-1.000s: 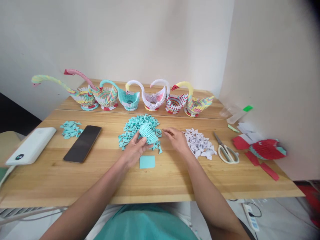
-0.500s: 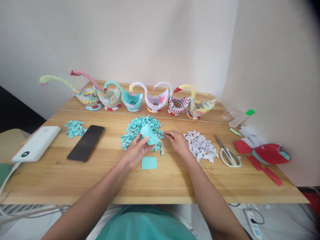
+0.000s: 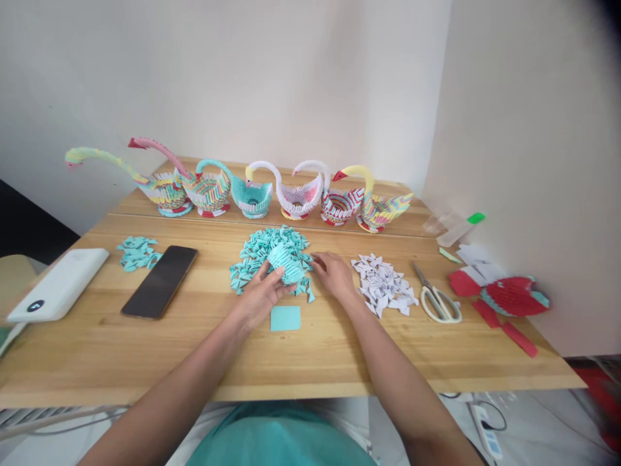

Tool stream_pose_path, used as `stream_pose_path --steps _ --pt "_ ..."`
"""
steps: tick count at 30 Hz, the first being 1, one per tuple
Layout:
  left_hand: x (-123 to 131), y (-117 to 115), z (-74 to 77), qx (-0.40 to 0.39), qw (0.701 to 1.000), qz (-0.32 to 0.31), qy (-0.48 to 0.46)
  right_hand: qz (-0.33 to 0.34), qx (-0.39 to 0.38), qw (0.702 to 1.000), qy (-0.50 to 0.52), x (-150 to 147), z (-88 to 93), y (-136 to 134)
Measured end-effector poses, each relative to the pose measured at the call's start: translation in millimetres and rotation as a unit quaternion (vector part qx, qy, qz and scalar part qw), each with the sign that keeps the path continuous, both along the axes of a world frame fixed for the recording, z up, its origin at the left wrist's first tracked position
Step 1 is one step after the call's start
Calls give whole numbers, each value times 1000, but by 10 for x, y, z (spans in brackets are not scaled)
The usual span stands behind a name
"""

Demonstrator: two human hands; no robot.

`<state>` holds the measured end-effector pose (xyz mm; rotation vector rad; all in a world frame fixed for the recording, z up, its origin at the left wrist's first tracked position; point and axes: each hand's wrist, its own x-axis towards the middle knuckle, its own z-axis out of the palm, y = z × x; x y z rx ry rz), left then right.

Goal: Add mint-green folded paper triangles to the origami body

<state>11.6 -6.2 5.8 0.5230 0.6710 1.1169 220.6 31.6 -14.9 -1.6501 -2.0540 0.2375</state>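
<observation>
A wooden table point(image 3: 320, 362) spans the view, and along its far part stands a row of six folded-paper swans point(image 3: 297, 194) with curved necks. In front of them, near the middle, lies a heap of turquoise folded-paper triangles point(image 3: 264, 246); to its right spreads a heap of white folded-paper triangles point(image 3: 385, 285). By the right wall sits a red and turquoise folded-paper piece point(image 3: 514, 296), its outline slightly blurred. A dark smartphone point(image 3: 160, 282) and a white power bank point(image 3: 59, 285) lie at the left, both slanted. The left hand point(image 3: 262, 294) grips a turquoise modular-paper cup point(image 3: 286, 262), thumb pressed on its near side; the cup tilts over the near part of the turquoise heap. The right hand point(image 3: 334, 275) is at that heap's right edge, thumb and forefinger drawn close together; whether a triangle is between them I cannot tell. Scissors point(image 3: 439, 302) with pale handles rest just right of the white heap. A smaller turquoise heap point(image 3: 138, 252) lies just beside the phone. Smallest, a turquoise paper rectangle point(image 3: 285, 318) lies flat below the cup, nearer the table's front edge.
</observation>
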Motion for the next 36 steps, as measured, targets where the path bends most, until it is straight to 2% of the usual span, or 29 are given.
stream_pose_path --steps 4,9,12,19,23,36 --pt "4 -2 -10 8 1000 -5 8 -10 -17 1000 -18 -65 -12 17" --pt "-10 -4 -7 -1 1000 -5 14 -10 -54 993 103 -9 -82 12" --pt "-14 -12 -11 12 1000 -10 21 0 -52 984 170 43 -99 -1" --pt "-20 -16 -30 34 998 -25 41 -51 -45 954 293 53 27 -39" --pt "-19 -24 -6 39 998 -24 52 -26 -39 930 365 16 79 -62" --pt "-25 -20 -38 59 995 -36 70 11 -39 914 405 -32 130 -124"
